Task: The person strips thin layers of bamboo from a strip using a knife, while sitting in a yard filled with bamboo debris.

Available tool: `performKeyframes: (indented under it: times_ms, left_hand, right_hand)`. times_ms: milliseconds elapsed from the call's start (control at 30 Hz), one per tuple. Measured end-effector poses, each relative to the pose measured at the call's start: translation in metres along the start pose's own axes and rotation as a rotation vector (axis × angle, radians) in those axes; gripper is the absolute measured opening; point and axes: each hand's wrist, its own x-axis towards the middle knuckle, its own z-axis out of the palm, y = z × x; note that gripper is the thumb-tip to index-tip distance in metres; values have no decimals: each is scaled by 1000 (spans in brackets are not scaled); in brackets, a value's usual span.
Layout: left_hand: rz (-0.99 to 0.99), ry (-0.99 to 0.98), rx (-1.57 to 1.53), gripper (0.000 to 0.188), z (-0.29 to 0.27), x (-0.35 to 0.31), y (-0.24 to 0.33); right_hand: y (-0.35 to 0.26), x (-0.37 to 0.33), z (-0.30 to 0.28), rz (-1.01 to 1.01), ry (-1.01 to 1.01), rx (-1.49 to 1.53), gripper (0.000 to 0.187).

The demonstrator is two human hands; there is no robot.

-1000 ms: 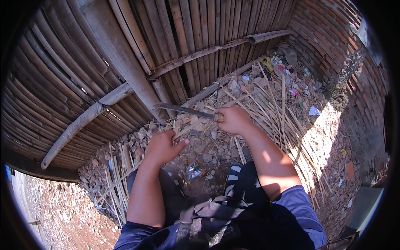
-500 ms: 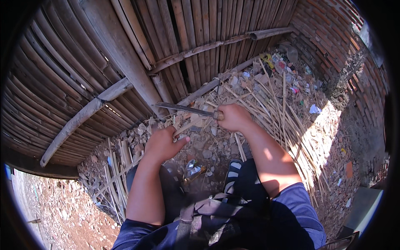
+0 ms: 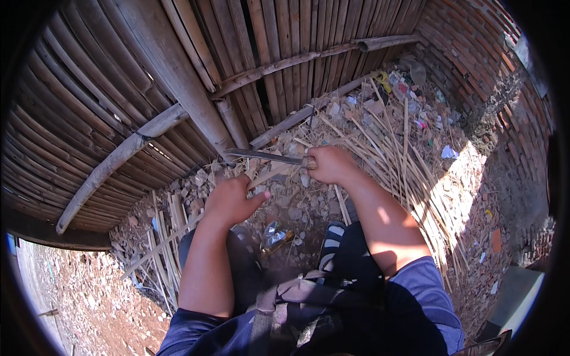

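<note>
My right hand [image 3: 329, 164] is wrapped round the short wooden handle of a long-bladed knife [image 3: 267, 156]. The blade points left, its tip by the foot of a thick bamboo post. My left hand [image 3: 230, 203] grips a thin bamboo strip [image 3: 163, 252], its thumb held out to the side. One length of the strip slants back toward the lower left. Its other part [image 3: 270, 175] comes out past my left fingers and runs up to the right, under the knife blade near the handle. Whether the edge touches the strip, I cannot tell.
Many split bamboo strips [image 3: 415, 187] lie on the right; a smaller bundle [image 3: 168, 255] is on the left. A slatted bamboo wall [image 3: 297, 35] and bamboo post [image 3: 178, 71] stand ahead, a brick wall [image 3: 469, 59] at right. Rubble and a shiny wrapper [image 3: 274, 237] lie between my feet.
The bamboo strip has slid a little toward the lower left. The knife has shifted slightly, its blade lying a bit flatter. Both hands keep their grip.
</note>
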Motion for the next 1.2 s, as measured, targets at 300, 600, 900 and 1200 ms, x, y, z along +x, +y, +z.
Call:
performKeyframes:
  times_ms: [300, 600, 900, 1200]
  left_hand:
    - [10, -7, 19, 61, 0, -1, 1]
    - [12, -16, 38, 61, 6, 0, -4]
    - [1, -48, 46, 62, 4, -1, 1]
    - [-12, -79, 33, 62, 2, -1, 4]
  right_hand:
    - [2, 3, 4, -17, -36, -20, 41]
    - [-2, 2, 6, -1, -100, -37, 45]
    - [-1, 3, 10, 1, -136, -49, 45]
    - [3, 6, 13, 0, -126, -49, 52]
